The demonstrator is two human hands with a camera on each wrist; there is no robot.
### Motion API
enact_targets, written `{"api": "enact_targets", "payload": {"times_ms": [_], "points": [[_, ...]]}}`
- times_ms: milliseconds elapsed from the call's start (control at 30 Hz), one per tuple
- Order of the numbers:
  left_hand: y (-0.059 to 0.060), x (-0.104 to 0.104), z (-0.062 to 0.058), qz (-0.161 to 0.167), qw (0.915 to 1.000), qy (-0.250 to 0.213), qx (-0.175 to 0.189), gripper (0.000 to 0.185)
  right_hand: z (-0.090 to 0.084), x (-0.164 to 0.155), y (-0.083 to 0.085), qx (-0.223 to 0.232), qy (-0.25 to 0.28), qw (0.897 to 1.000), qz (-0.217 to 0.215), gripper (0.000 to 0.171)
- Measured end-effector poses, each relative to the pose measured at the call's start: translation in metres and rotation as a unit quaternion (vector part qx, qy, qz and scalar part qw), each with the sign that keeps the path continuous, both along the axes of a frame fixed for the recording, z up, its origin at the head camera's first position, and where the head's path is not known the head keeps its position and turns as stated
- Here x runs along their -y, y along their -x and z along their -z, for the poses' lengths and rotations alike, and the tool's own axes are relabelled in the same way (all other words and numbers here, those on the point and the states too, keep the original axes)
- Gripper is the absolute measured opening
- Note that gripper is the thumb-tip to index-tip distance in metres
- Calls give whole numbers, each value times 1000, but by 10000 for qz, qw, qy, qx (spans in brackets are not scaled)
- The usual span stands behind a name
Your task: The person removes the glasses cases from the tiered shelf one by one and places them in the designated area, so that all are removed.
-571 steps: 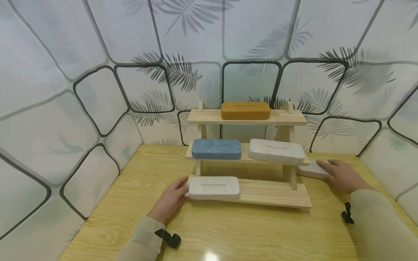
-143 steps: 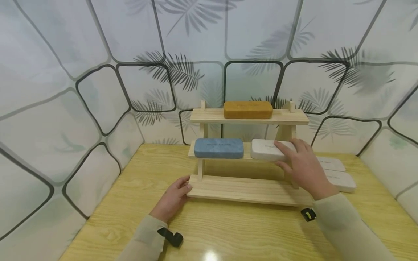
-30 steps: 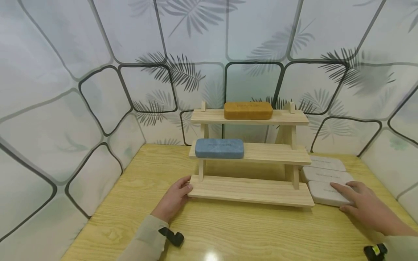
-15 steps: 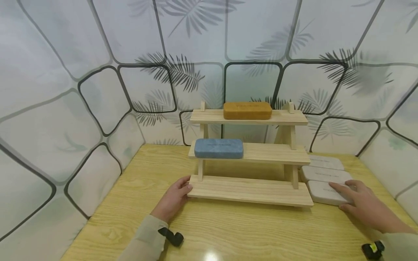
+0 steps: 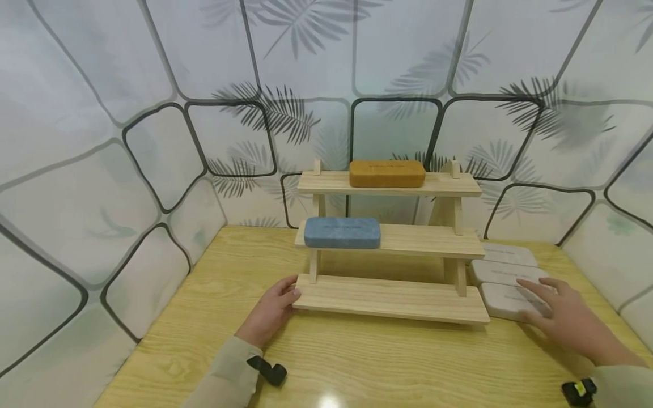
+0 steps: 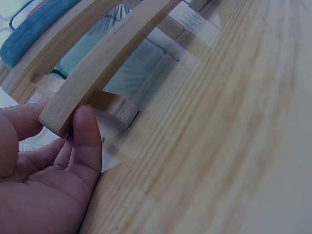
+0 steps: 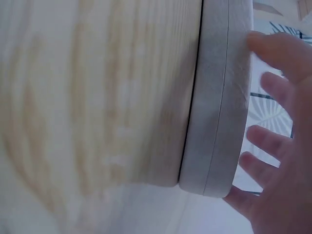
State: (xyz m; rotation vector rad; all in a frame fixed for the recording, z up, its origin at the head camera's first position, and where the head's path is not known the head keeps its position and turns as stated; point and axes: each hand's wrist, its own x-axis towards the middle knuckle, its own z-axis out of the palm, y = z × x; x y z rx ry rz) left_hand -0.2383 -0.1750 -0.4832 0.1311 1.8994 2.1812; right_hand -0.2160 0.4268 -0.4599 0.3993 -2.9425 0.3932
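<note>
Our right hand [image 5: 573, 318] was spread loosely at the nearest white case [image 5: 506, 301], whose long axis ran left-right; our left hand [image 5: 268, 311] pinched the shelf [image 5: 390, 297].

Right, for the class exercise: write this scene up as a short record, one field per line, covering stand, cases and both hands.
Stand: three-tier wooden stand on the table
Top shelf: orange case, near the middle
Middle shelf: blue case, at the left end
Right of stand: three whitish cases in a row
Left hand: pinches the left end of the bottom shelf
Right hand: fingers spread at the nearest whitish case
</note>
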Motion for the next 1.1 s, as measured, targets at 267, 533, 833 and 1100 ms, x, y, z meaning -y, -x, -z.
{"api": "enact_targets", "payload": {"times_ms": [267,533,833,1100], "points": [[1,0,-1,-33,10000,12,52,57,-11,13,1,-207,464,9984,248,73],[0,-1,-3,-24,10000,-33,51,56,-40,43,-4,-482,620,9965,274,71],[0,-1,-4,-6,10000,-3,4,55,-59,69,-3,-882,559,9944,161,70],[-2,1,-6,96,9999,45,-6,56,-78,102,-1,-1124,891,9896,-110,66]]}}
